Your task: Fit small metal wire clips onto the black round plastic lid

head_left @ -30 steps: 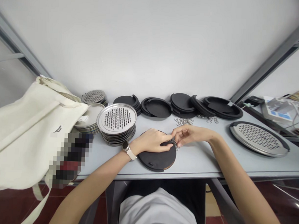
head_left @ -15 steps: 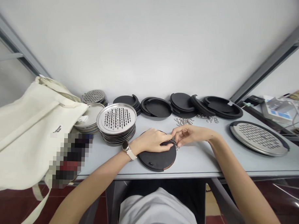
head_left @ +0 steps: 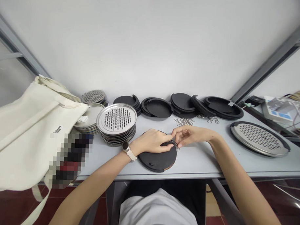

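Observation:
A round black disc (head_left: 158,160) lies on the table in front of me, with a brownish strip along its lower right edge. My left hand (head_left: 155,140), a watch on its wrist, rests over the disc, and its fingers hold it near the upper right edge. There, my right hand (head_left: 185,136) pinches a small metal clasp (head_left: 175,143) against the rim between thumb and fingers. Its exact shape is partly hidden by the fingertips. Behind my right hand lies a pile of small metal clasps (head_left: 182,122).
A stack of round metal graters (head_left: 117,119) stands left of the disc. Black round covers (head_left: 160,107) line the wall. A large grater (head_left: 261,138) in a black rim lies right. A cream bag (head_left: 33,128) hangs over the left side. The table's front edge (head_left: 192,175) is close.

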`<state>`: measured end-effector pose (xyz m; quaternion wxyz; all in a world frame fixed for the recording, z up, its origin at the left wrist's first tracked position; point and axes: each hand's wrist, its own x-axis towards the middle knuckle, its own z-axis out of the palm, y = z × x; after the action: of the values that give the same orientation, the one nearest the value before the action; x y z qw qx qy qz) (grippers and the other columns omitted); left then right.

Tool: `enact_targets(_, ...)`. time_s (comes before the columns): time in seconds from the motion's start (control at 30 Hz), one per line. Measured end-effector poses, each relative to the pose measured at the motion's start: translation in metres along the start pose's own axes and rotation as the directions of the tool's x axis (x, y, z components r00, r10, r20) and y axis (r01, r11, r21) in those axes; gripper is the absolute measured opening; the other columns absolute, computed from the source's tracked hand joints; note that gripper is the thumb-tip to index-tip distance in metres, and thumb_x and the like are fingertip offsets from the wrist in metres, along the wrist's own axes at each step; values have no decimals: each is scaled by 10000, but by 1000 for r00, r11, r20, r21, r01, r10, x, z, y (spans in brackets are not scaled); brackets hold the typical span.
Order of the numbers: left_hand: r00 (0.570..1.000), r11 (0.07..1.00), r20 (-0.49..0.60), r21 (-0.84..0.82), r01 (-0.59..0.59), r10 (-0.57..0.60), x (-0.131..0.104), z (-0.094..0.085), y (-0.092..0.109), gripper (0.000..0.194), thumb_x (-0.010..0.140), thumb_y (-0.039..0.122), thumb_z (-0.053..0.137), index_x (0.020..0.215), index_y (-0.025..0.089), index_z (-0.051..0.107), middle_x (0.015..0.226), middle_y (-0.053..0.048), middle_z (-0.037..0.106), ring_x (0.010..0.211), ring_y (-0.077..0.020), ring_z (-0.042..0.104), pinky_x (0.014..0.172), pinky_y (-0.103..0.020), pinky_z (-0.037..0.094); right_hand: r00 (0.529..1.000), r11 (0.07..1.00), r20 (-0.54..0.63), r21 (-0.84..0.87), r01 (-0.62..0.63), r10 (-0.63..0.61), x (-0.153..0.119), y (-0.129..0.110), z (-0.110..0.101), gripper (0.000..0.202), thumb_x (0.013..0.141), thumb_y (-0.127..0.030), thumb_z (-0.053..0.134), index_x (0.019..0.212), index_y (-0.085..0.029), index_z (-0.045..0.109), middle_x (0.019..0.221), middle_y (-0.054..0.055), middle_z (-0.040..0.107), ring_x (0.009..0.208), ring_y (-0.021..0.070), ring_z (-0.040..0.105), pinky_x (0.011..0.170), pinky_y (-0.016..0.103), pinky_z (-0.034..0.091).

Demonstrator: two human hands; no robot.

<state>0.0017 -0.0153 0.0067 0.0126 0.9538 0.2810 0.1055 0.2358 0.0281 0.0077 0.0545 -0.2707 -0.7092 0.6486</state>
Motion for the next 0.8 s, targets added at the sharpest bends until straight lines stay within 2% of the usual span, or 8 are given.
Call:
enact_targets(0.17, 1000, 1000, -3, -29, 3, -3, 0, -2, 1, 247, 924, 384, 439, 1040, 205, 564, 735, -13, 658, 642, -163, 602, 547, -260, 284, 1000, 1000, -5, -16, -1, 1, -1, -1, -1, 347, 700, -293, 766, 1003, -166, 655, 812, 26, 695, 777, 148, 643, 737, 283, 484)
enact_targets(0.33, 1000, 997, -4, -74, 7, -8, 0, -3, 1, 222, 915, 384, 444, 937, 201, 568, 698, 4, 638, 597, -144, 565, 540, -265, 258, 1000, 1000, 3, 0, -2, 2, 0, -1, 0, 340, 702, -280, 767, 995, -162, 639, 796, 19, 695, 751, 140, 643, 713, 278, 476)
enact_targets(0.5, 1000, 995, -18, -95, 5, -7, 0, -2, 1, 213, 909, 374, 449, 853, 196, 552, 665, 20, 611, 565, -125, 530, 541, -263, 260, 1000, 999, 16, 48, 11, -12, 3, -1, 3, 324, 684, -305, 781, 895, -156, 586, 774, 13, 694, 738, 138, 650, 697, 278, 482)
enact_targets(0.8, 1000, 996, -11, -84, 14, -15, 1, -1, 1, 228, 914, 379, 438, 867, 194, 563, 693, 11, 629, 580, -125, 542, 540, -266, 264, 999, 999, 30, 30, 13, -14, 3, -3, 4, 340, 695, -317, 776, 903, -157, 560, 780, 14, 691, 737, 129, 644, 694, 275, 486)
